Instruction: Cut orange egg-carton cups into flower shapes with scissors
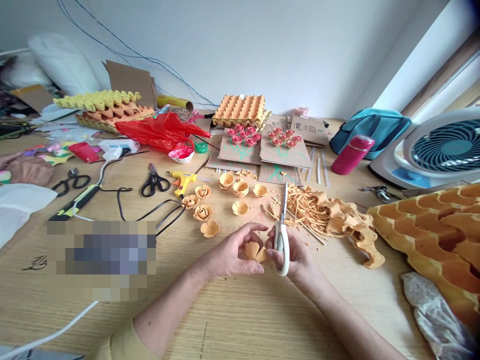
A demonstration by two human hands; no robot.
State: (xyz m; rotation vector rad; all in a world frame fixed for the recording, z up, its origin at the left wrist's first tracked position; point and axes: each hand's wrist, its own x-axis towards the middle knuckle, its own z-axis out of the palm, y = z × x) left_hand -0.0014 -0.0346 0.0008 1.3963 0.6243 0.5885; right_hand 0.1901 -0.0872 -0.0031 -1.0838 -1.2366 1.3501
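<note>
My left hand (234, 252) holds an orange egg-carton cup (254, 251) with cut petals between thumb and fingers. Beside it, my right hand (296, 257) grips white-handled scissors (284, 225), whose blades point away from me. The scissor blades look closed. Beyond my hands, several cut cups stand on the table, among them a single cup (240, 208) and a flower-shaped one (210, 228). Rolled orange roses (203, 212) sit to their left. A heap of thin carton strips (300, 210) lies just past my right hand.
A yellow glue gun (183, 182) and black scissors (154, 182) lie at the left. Cardboard with red flowers (240, 150) is behind. Egg trays (431, 235), a pink bottle (352, 154) and a fan (442, 145) stand right. Another person's hand (30, 167) shows far left.
</note>
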